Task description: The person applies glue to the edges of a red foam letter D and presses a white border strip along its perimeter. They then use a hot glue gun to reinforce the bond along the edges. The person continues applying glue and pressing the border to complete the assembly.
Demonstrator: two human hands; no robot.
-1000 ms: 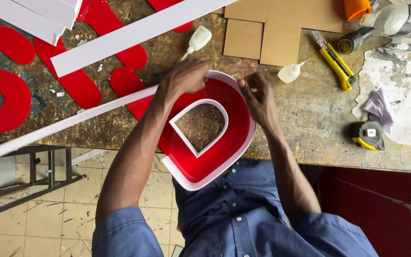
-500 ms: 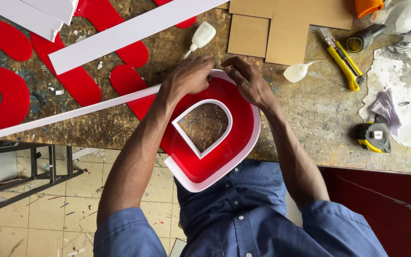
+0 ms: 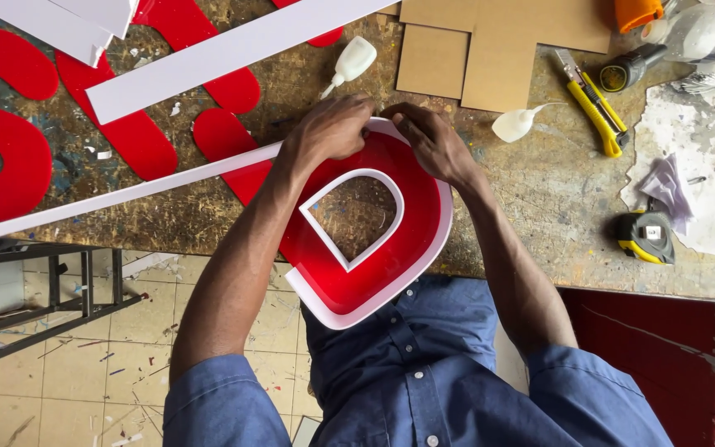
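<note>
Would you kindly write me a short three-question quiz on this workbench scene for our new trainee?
1. True or false: both hands press on the far edge of the red letter.
2. Which lies nearer the right hand: the yellow knife or the tape measure?
3. Fill in: the long white strip runs under the ___ hand.

Key
1. True.
2. The yellow knife.
3. Left.

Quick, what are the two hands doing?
Left hand: closed, pressing the white strip onto the red letter.
Right hand: fingers pinching the letter's rim.
</note>
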